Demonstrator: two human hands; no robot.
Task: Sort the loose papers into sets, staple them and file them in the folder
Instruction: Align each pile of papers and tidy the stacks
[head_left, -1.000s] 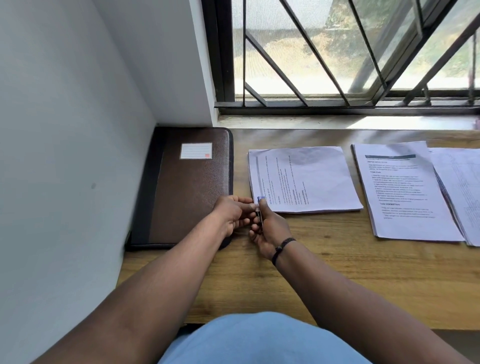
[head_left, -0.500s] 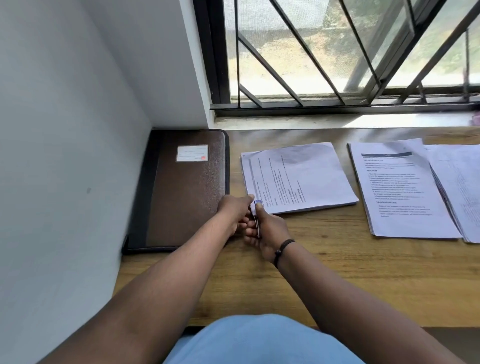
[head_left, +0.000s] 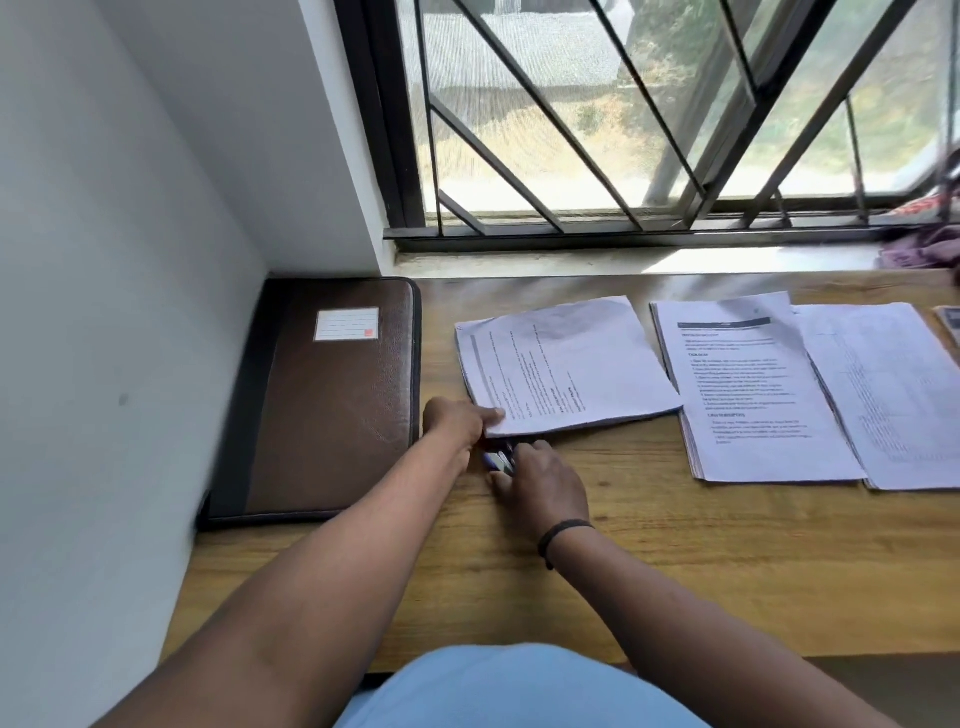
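A set of printed papers (head_left: 566, 364) lies turned sideways on the wooden desk (head_left: 675, 561). My left hand (head_left: 460, 421) pinches its near left corner and lifts it slightly. My right hand (head_left: 540, 480) holds a small blue stapler (head_left: 500, 460) just under that lifted corner. A closed brown folder (head_left: 332, 405) with a white label lies flat to the left, against the wall. Two more paper sets, a printed one (head_left: 748, 395) and a fainter one (head_left: 893, 395), lie side by side on the right.
A white wall runs along the left. A barred window and its sill (head_left: 623, 262) stand behind the desk. Some purple cloth (head_left: 919, 249) rests on the sill at far right. A dark object (head_left: 948, 319) pokes in at the right edge.
The left hand has moved from the stapler to the corner of the paper set and raised it. The right hand has shifted the stapler toward that corner. The paper set has turned slightly.
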